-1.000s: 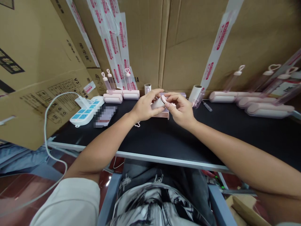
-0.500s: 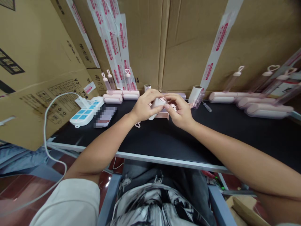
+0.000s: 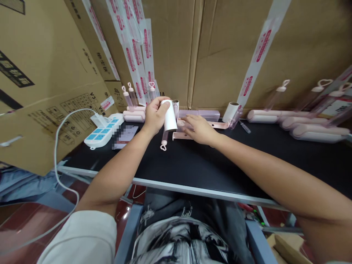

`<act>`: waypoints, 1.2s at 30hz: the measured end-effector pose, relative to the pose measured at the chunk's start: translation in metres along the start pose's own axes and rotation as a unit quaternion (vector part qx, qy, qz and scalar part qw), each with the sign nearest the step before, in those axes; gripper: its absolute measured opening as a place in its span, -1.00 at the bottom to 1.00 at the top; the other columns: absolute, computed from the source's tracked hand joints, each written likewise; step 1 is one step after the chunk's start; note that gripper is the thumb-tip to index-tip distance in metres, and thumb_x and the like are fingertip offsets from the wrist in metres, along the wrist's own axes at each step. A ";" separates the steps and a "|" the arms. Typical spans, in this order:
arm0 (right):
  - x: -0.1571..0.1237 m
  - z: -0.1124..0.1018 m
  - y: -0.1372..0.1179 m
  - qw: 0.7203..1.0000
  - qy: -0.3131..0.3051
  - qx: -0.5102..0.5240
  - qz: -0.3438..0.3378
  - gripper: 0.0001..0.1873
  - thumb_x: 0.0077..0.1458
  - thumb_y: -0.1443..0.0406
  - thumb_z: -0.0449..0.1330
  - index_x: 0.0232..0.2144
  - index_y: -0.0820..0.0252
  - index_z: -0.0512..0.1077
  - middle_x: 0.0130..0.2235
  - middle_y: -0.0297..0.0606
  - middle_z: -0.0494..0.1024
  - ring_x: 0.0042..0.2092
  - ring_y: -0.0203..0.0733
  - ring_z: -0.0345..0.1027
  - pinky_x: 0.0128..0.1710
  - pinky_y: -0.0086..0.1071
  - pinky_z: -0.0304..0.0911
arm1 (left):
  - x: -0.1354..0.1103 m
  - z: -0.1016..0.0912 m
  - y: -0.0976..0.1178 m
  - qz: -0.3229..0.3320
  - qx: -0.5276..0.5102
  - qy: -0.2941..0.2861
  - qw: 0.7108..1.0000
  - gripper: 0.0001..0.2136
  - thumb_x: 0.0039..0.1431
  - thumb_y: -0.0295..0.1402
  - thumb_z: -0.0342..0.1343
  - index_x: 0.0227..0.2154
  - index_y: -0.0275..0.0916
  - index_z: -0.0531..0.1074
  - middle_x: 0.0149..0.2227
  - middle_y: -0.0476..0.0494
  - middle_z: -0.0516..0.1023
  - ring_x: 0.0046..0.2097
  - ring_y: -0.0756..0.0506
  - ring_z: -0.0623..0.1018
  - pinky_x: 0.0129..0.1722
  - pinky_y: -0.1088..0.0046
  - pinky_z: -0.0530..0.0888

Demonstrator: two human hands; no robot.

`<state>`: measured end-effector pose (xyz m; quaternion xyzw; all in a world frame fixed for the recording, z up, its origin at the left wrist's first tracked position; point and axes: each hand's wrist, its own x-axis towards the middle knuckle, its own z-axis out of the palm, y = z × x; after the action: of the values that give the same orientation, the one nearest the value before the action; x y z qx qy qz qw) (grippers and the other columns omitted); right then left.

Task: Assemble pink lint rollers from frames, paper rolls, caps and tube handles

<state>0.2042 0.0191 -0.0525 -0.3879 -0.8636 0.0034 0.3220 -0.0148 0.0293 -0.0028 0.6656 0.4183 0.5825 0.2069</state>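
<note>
Above the desk (image 3: 165,167), toward its far edge, my left hand (image 3: 155,116) wraps snugly round a white roll (image 3: 171,119), thumb along its side, probably to steady it with the open end facing the near edge. My right hand's (image 3: 202,130) fingers spread loosely, half bent, over a pink shell piece (image 3: 180,136); I cannot tell whether they grip anything. Another roll (image 3: 231,112) stands on end near the far edge, perhaps to save room.

The held roll (image 3: 169,118) is white, the tabletop (image 3: 189,165) black.
</note>
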 end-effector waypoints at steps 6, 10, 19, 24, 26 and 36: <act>0.025 0.005 -0.015 0.987 -0.058 -0.072 0.133 -0.62 0.41 0.08 0.13 0.07 0.08 0.61 -0.02 -0.03 0.73 0.00 0.20 0.57 -0.04 -0.09 0.35 | 0.000 0.002 0.005 -0.035 -0.131 0.015 0.991 -0.75 0.18 -0.18 0.22 -0.19 -0.23 0.55 -0.21 -0.13 0.68 -0.26 -0.06 0.58 -0.28 0.45 0.50; 0.034 0.005 -0.016 0.980 -0.091 -0.083 0.156 -0.63 0.41 0.12 0.11 0.02 0.09 0.65 -0.07 -0.08 0.74 -0.04 0.14 0.57 -0.11 -0.19 0.26 | 0.004 0.002 0.001 -0.110 -0.205 0.045 0.971 -0.80 0.12 -0.23 0.23 -0.28 -0.25 0.56 -0.32 -0.10 0.63 -0.32 -0.05 0.56 -0.33 0.48 0.46; 0.001 -0.011 -0.029 0.989 0.138 -0.045 0.030 -0.62 0.47 0.05 0.10 -0.03 0.13 0.61 -0.11 -0.11 0.72 -0.08 0.08 0.52 0.02 -0.09 0.26 | 0.000 0.005 0.010 -0.273 -0.220 0.097 0.931 -0.87 0.27 -0.31 0.15 -0.17 -0.18 0.46 -0.39 0.00 0.48 -0.44 -0.03 0.50 -0.49 0.47 0.49; -0.023 -0.027 -0.046 0.966 0.237 -0.056 -0.090 -0.57 0.47 0.02 0.11 0.16 0.09 0.54 0.06 -0.07 0.71 0.03 0.10 0.53 0.11 0.00 0.32 | -0.020 0.024 0.032 -0.295 -0.248 0.042 0.922 -0.90 0.34 -0.32 0.11 -0.15 -0.21 0.44 -0.40 0.03 0.46 -0.48 0.01 0.49 -0.52 0.50 0.49; -0.024 -0.027 -0.046 0.962 0.236 -0.064 -0.119 -0.56 0.47 0.03 0.12 0.22 0.07 0.52 0.13 -0.06 0.69 0.09 0.13 0.53 0.14 0.04 0.32 | -0.027 0.031 0.035 -0.296 -0.256 0.035 0.920 -0.93 0.33 -0.37 0.10 -0.18 -0.22 0.43 -0.43 0.04 0.44 -0.49 0.02 0.48 -0.54 0.54 0.45; -0.024 -0.023 -0.036 0.952 0.226 -0.079 -0.189 -0.61 0.41 0.18 0.25 0.23 -0.01 0.52 0.23 -0.10 0.65 0.15 0.13 0.54 0.14 0.07 0.35 | -0.033 0.038 0.032 -0.324 -0.279 0.020 0.904 -0.99 0.26 -0.45 0.12 -0.28 -0.23 0.43 -0.47 0.05 0.44 -0.53 0.03 0.48 -0.55 0.57 0.40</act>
<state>0.2044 -0.0278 -0.0385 -0.2325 -0.8235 -0.2131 0.4716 0.0328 -0.0068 -0.0070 0.3963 0.4353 0.5893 0.5533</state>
